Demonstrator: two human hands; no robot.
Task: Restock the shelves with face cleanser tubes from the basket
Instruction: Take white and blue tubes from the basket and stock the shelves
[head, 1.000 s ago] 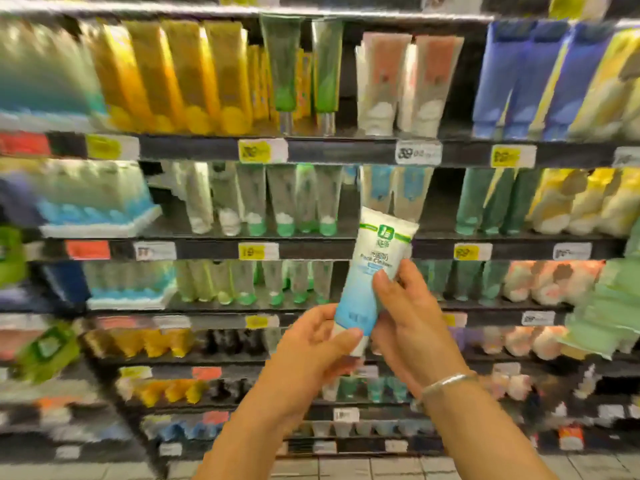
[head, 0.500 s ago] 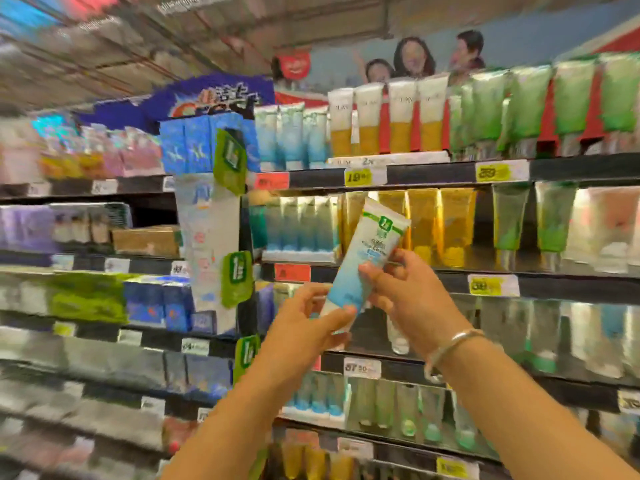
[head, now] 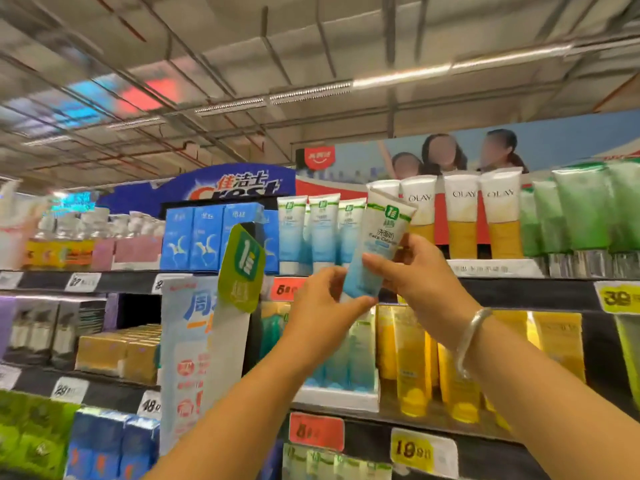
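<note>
Black shelf edge (head: 519, 292) behind the tube (head: 375, 251) under a corrugated ceiling (head: 311, 46).

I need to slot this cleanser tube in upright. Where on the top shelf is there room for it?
The likeliest gap lies behind the held tube, between the matching blue-white tubes and the Olay tubes, though the right hand partly hides it. Further right, the green tubes stand tightly packed.
</note>
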